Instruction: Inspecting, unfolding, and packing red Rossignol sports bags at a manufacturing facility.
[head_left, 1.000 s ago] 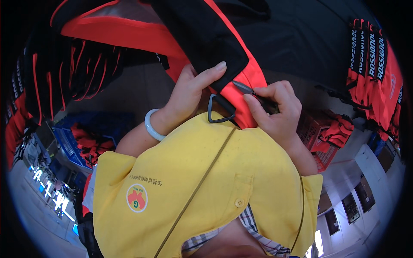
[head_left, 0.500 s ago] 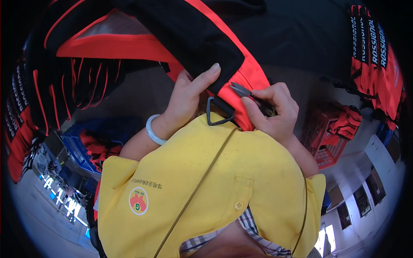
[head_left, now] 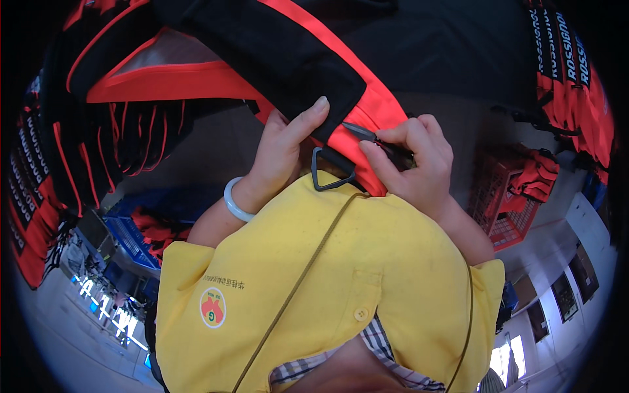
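Observation:
A red and black fabric bag panel [head_left: 288, 72] lies across the work surface in front of me. My left hand [head_left: 282, 154] grips its black strap end, thumb on top, a pale bangle on the wrist. A black triangular metal ring [head_left: 331, 171] hangs from the strap between my hands. My right hand [head_left: 413, 167] pinches small dark thread snips [head_left: 370, 136], their tip touching the red edge of the panel. My yellow shirt hides everything below the hands.
Stacks of matching red and black bags [head_left: 570, 85] stand at the right and more [head_left: 36, 177] at the left. A red plastic crate [head_left: 511, 203] with bags sits on the right, a blue crate [head_left: 131, 232] on the left.
The bag panel and both hands have shifted slightly upward in view. The snips' tip stays at the red edge; both grips are unchanged.

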Available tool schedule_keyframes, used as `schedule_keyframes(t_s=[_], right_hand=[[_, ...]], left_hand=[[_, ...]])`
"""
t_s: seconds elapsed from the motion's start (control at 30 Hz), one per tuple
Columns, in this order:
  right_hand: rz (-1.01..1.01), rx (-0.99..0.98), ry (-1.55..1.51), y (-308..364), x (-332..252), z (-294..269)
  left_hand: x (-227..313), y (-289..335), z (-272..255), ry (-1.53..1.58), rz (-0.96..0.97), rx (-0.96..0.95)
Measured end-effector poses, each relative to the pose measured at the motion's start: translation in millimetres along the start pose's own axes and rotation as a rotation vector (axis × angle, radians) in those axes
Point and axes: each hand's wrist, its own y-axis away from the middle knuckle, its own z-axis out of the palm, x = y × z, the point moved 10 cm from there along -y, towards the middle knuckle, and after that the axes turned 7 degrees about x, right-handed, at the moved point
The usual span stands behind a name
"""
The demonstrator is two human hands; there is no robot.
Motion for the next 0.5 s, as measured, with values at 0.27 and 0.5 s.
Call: schedule_keyframes(t_s=[0.27,0.5], right_hand=[[0.306,0.054,-0.276,17,31,11],[0.322,0.072,-0.238,18,30,4]], left_hand=[[-2,-1,0,0.044,-0.005,0.001],[-2,-2,0,0.053,-0.01,0.012]])
